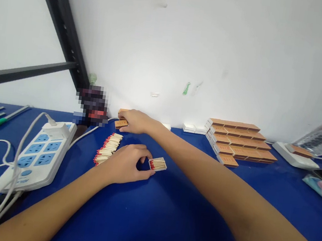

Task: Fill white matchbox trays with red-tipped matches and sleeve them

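My left hand is low over the table, its thumb and fingers closed around the left end of a small white matchbox tray. Red-headed matches fill that tray. Reaching across to the back, my right hand grips an orange-brown matchbox sleeve at its right end. Another orange box shows partly behind those fingers. A heap of loose matches lies beside my left hand, partly covered by it.
Stacked orange matchboxes rise in steps at the back right, with white trays beside them. A power strip with white cables lies left. A black metal frame and a white wall bound the blue table.
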The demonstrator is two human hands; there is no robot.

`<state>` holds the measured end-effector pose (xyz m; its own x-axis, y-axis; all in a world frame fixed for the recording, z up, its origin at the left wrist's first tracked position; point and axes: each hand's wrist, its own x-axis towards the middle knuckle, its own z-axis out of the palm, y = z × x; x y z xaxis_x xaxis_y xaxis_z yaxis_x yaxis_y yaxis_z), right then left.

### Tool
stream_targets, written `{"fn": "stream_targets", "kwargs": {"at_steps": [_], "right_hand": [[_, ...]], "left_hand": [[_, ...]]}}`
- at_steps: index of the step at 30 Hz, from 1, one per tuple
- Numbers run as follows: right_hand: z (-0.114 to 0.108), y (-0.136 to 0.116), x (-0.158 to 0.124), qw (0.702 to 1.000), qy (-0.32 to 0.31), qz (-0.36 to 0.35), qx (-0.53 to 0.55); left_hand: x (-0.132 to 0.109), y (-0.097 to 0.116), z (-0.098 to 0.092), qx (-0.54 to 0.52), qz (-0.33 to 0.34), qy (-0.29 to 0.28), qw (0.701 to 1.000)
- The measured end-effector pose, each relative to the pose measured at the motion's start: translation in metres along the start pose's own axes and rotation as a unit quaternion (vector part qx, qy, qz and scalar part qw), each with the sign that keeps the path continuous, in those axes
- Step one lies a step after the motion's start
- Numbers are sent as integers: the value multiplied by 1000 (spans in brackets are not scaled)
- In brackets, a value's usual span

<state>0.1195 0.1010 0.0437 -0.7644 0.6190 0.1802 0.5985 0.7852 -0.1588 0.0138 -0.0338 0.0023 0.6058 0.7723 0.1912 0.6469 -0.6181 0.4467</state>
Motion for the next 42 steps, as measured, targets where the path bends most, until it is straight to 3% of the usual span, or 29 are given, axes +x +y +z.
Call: {"fn": "stream_targets", "kwargs": {"at_steps": [4,9,12,15,18,22,26,30,42], "right_hand": [[9,-3,21,999,-21,22,-8],[0,8,1,1000,1,27,9],[-17,16,-42,998,44,23,-25],[-27,21,-108,990,66,90,-85],[-21,19,-174,979,38,183,-85],[-7,15,-225,979,32,198,-16],[-4,22,-232,985,73,150,51],[2,29,-228,985,55,91,137],[15,25,-222,969,105,121,187]], "left_hand": [[1,3,1,13,5,5,1000],[1,3,0,13,8,6,1000],[1,1,1,17,-1,8,1000],[0,1,1,28,-3,3,1000],[0,2,1,36,-7,0,999],[1,1,0,51,-14,6,999],[2,-4,-2,52,-5,11,999],[2,-7,-2,53,2,15,998],[7,-14,-5,0,-29,24,999]]}}
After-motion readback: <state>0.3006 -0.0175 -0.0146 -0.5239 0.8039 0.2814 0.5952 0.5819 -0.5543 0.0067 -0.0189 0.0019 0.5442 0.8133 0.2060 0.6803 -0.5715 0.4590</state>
